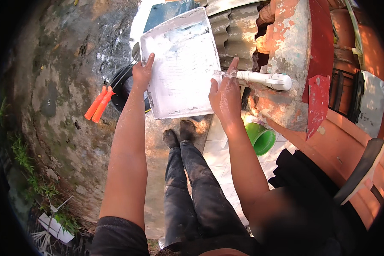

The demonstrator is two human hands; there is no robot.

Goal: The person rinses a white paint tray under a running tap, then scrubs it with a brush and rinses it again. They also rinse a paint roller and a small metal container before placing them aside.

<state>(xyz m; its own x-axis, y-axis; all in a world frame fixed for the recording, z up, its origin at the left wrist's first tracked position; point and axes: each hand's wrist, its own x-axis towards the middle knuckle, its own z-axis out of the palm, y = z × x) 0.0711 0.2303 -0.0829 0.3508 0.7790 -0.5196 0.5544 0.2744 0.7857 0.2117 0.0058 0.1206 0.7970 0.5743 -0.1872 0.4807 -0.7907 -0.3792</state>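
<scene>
A shallow rectangular paint tray, smeared with white paint, is held up in front of me, tilted. My left hand grips its left edge, thumb on the front side and the other fingers hidden behind. At the right edge, my right hand has the tray's rim between its thumb and its stretched forefinger; its other fingers are mostly hidden. That hand is wet and whitish. A white plastic pipe spout sticks out beside it, and clear water runs from its end over the fingers toward the tray.
Two orange handles lean out of a black bucket on the left. A green bucket sits on pale tiles at right. Chipped masonry with corrugated sheeting stands beside the spout. Stained concrete stretches left, weeds along its edge.
</scene>
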